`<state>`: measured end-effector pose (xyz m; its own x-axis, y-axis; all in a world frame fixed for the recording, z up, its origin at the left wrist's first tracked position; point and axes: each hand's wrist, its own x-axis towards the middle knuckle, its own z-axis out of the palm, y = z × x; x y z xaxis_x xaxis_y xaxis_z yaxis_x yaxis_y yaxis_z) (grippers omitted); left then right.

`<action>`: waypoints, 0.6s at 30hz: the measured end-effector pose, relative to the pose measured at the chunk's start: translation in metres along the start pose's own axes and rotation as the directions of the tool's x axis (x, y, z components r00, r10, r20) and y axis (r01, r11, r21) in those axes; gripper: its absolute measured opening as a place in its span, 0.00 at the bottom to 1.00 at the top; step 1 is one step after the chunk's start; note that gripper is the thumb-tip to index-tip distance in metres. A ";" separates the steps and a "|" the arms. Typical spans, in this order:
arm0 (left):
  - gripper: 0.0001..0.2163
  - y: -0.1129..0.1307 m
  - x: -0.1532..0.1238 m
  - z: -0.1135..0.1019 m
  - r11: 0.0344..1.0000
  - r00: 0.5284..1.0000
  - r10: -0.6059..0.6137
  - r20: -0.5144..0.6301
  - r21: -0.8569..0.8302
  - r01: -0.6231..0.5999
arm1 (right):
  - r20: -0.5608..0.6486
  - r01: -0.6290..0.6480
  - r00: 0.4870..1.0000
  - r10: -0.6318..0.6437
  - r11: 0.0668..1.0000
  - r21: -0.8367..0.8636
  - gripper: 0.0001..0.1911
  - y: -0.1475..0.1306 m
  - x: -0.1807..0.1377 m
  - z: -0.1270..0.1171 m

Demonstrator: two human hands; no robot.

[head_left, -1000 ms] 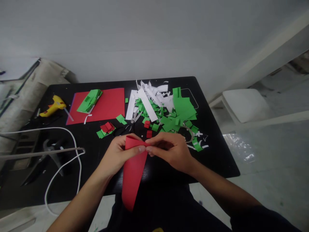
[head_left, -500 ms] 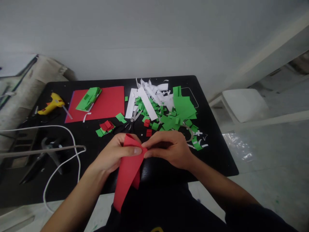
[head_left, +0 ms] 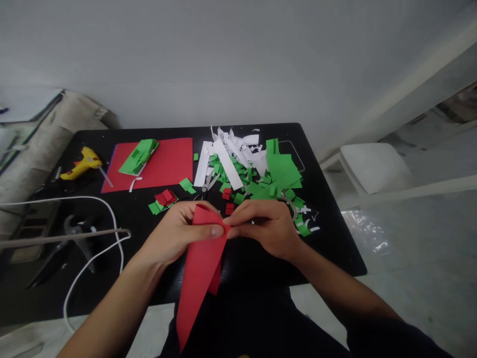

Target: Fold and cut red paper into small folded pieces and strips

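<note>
Fingers [head_left: 204,231] of the left hand [head_left: 167,236] were closed on a folded red strip [head_left: 199,263], thumb flat across its near face, the rest mostly hidden behind it. The right hand [head_left: 270,226] had its thumb and forefinger pinched narrow on the strip's right edge, the two thumb tips close together. The strip was on the near side of the open scissors [head_left: 210,184], its upper end bent over in a loop, a long tail slanting down toward the person's lap and a shorter end showing behind.

Just beyond the scissors, white paper strips [head_left: 228,164] lay heaped with small green cuttings [head_left: 238,171]. To the right of the scissors were two small red pieces [head_left: 227,193] and, farther right, larger green sheets [head_left: 285,171]. To their left sat a little red and green pile [head_left: 166,198]; left and farther back, a green bundle [head_left: 139,155] rested on a red sheet [head_left: 173,166], with a yellow glue gun [head_left: 84,163] past it. All of these lay on a black table [head_left: 316,253]. Well to the right of the scissors stood a white seat [head_left: 376,166].
</note>
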<state>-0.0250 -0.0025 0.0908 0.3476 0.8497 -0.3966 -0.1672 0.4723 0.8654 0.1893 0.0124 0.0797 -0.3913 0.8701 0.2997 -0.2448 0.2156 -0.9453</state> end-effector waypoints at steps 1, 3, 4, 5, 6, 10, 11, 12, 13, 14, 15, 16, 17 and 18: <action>0.11 0.003 0.000 0.001 0.999 1.000 0.022 -0.009 0.023 -0.022 | -0.003 -0.008 1.000 0.008 1.000 0.002 0.10 -0.002 0.002 0.000; 0.11 0.009 0.000 0.003 0.997 0.999 0.050 -0.015 0.058 -0.049 | -0.005 -0.015 1.000 0.015 1.000 0.010 0.09 -0.008 0.005 -0.001; 0.11 0.011 0.001 0.004 0.996 0.998 0.053 -0.018 0.066 -0.052 | -0.005 -0.014 1.000 0.014 1.000 0.010 0.09 -0.010 0.007 -0.001; 0.12 0.013 0.001 0.005 0.996 0.998 0.052 -0.020 0.069 -0.051 | -0.007 -0.010 1.000 0.010 1.000 0.006 0.09 -0.012 0.008 -0.001; 0.12 0.014 0.001 0.006 0.997 0.998 0.050 -0.023 0.068 -0.048 | -0.009 -0.007 1.000 0.007 1.000 -0.004 0.08 -0.013 0.008 -0.001; 0.12 0.015 0.003 0.008 0.998 0.999 0.038 -0.014 0.054 -0.038 | -0.020 0.017 1.000 -0.018 0.999 -0.041 0.07 -0.013 0.009 -0.003; 0.12 0.015 0.003 0.008 0.998 0.999 0.038 -0.010 0.051 -0.037 | -0.020 0.024 0.999 -0.025 0.999 -0.040 0.07 -0.012 0.009 -0.003; 0.11 0.015 0.003 0.008 0.998 0.999 0.038 -0.007 0.051 -0.038 | -0.017 0.032 0.999 -0.033 0.999 -0.037 0.08 -0.012 0.008 -0.004; 0.11 0.015 0.003 0.008 0.998 0.999 0.039 -0.005 0.055 -0.039 | -0.010 0.039 0.999 -0.039 0.999 -0.036 0.09 -0.011 0.008 -0.005; 0.11 0.015 0.003 0.008 0.997 0.999 0.041 -0.007 0.060 -0.041 | -0.004 0.043 0.999 -0.043 0.998 -0.036 0.09 -0.011 0.008 -0.005; 0.11 0.015 0.003 0.008 0.997 0.999 0.042 -0.009 0.066 -0.042 | 0.003 0.047 0.999 -0.047 0.998 -0.039 0.10 -0.011 0.008 -0.006; 0.10 0.016 0.003 0.008 0.997 0.999 0.041 -0.010 0.071 -0.040 | 0.008 0.048 0.999 -0.048 0.998 -0.045 0.11 -0.011 0.007 -0.007; 0.10 0.016 0.002 0.008 0.997 0.999 0.036 -0.008 0.075 -0.036 | 0.012 0.044 0.999 -0.043 0.998 -0.051 0.12 -0.011 0.007 -0.007; 0.10 0.016 0.002 0.008 0.996 0.999 0.032 -0.007 0.079 -0.031 | 0.014 0.035 0.999 -0.034 0.998 -0.056 0.13 -0.011 0.007 -0.008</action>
<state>-0.0198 0.0051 0.1065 0.3358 0.8658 -0.3711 -0.1050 0.4259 0.8987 0.1961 0.0194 0.0912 -0.3947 0.8561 0.3336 -0.2086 0.2700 -0.9400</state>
